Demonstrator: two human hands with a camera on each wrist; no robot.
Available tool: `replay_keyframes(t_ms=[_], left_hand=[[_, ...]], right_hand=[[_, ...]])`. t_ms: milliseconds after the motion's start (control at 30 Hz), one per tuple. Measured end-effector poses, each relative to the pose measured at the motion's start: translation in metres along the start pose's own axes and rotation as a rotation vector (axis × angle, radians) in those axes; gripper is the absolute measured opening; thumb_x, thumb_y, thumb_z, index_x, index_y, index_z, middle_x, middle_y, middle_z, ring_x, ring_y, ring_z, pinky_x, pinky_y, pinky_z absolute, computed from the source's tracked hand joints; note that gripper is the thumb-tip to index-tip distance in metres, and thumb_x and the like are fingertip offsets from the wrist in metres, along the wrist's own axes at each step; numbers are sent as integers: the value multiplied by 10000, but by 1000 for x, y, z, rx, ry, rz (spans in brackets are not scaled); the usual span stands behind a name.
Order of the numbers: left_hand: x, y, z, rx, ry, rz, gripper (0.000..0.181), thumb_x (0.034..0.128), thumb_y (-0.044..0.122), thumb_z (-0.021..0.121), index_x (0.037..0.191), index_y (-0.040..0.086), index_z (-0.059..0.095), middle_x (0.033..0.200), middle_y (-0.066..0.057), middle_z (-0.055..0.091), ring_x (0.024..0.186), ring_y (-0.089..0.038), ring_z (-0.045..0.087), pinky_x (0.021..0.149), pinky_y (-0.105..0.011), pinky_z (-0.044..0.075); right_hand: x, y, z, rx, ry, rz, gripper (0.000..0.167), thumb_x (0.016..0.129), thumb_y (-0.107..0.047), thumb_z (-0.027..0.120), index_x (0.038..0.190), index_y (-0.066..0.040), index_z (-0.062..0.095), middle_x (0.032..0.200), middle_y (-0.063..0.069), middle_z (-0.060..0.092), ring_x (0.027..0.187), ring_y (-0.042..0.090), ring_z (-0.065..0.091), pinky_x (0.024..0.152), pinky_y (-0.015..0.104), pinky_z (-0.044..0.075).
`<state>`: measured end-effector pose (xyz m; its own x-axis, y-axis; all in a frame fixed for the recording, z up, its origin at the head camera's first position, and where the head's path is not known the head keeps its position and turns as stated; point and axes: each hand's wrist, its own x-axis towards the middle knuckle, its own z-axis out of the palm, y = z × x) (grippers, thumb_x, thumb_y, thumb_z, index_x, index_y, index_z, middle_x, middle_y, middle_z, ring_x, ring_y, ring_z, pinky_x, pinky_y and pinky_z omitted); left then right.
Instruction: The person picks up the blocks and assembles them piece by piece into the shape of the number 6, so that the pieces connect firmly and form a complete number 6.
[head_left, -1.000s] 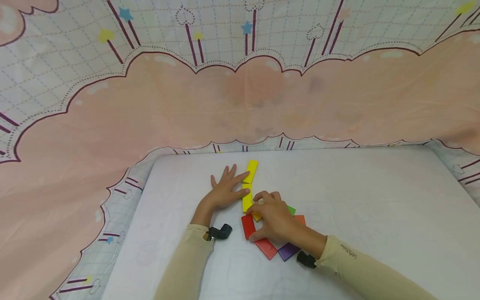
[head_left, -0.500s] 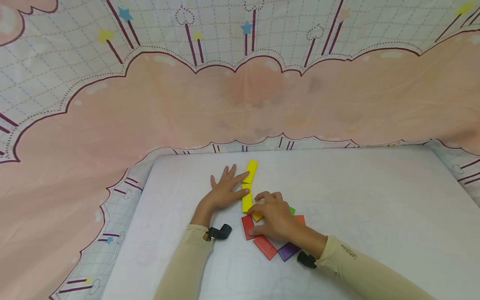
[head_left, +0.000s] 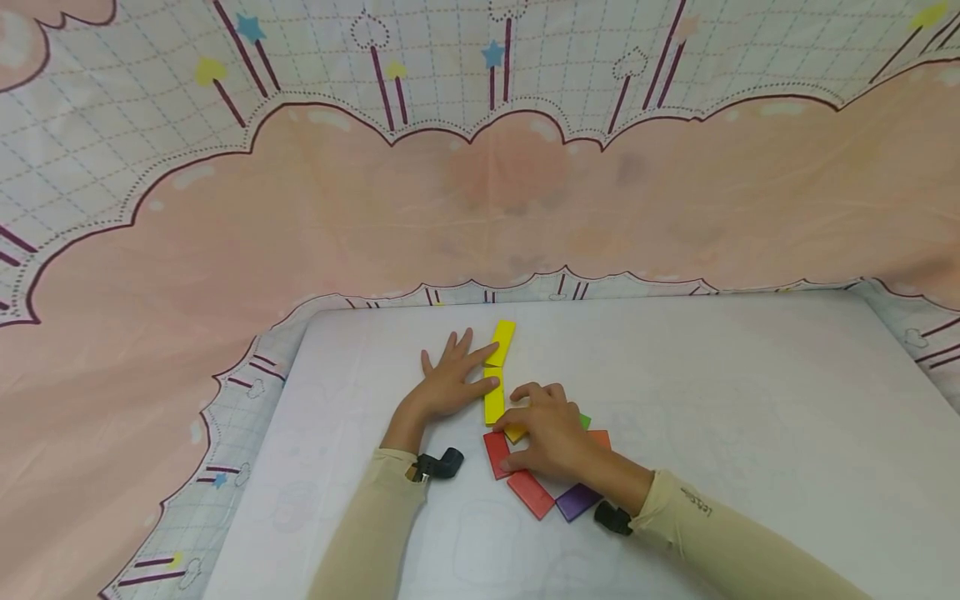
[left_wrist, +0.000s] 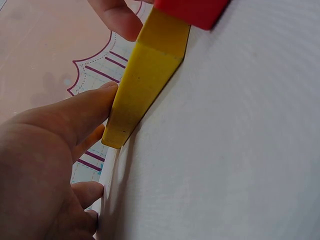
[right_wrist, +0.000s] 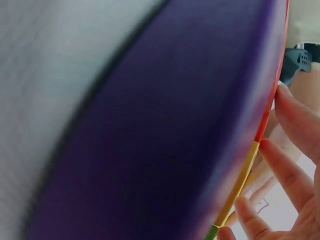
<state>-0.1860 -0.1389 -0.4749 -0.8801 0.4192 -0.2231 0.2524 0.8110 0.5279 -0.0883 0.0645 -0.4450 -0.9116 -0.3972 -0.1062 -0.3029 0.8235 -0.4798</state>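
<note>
My left hand lies spread on the white tabletop. Its index finger and thumb touch two yellow blocks set end to end. In the left wrist view a yellow block stands beside that hand, against a red block. My right hand arches over a ring of coloured blocks, thumb and index finger holding a red block at its ends. A second red block and a purple block follow below. Orange, green and dark yellow blocks are partly hidden by the hand.
The white tabletop stretches to both sides of the blocks. Behind and left of it hangs a pink and white patterned cloth. A dark wrist camera sits on the left wrist, another on the right, close to the purple block.
The upper red block has turned slightly, its lower end leaving the top of the second red block. My right thumb has shifted a little with it. The left hand stays still.
</note>
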Motion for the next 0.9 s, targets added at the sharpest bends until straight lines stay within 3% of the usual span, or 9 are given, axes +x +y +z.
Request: replay_keyframes(t_ms=[267, 533, 767, 900], left_hand=[[0, 1, 0, -6, -3, -3, 653, 984, 520, 585, 1583, 377, 367, 1739, -72, 32, 1604, -326, -99, 1156, -735, -176], [1, -2, 0, -24, 3, -4, 646, 988, 511, 585, 1581, 371, 373, 1740, -62, 30, 1604, -316, -101, 1159, -727, -181], [2, -7, -1, -46, -3, 3, 652, 988, 528, 571, 1586, 375, 359, 1739, -57, 46, 1607, -310, -86, 1165, -715, -184], [-3, -6, -7, -17, 2, -6, 649, 1001, 507, 560, 1595, 351, 348, 1731, -84, 112, 1608, -334, 32, 1208, -703, -95]], right_hand=[[-5, 14, -14, 63, 83, 65, 308, 807, -376, 861, 1101, -320, 791, 1382, 18, 568, 1289, 322, 421, 988, 541, 451], [-17, 52, -40, 150, 173, 107, 247, 914, -288, 766, 1153, -228, 779, 1389, 107, 585, 1314, 383, 451, 972, 547, 541], [-38, 88, -67, 173, 261, 81, 289, 944, -207, 736, 1219, -120, 739, 1348, 170, 605, 1280, 436, 492, 1018, 628, 460], [-53, 108, -88, 150, 318, 92, 305, 957, -211, 722, 1247, -113, 719, 1357, 189, 592, 1270, 450, 492, 973, 646, 463]])
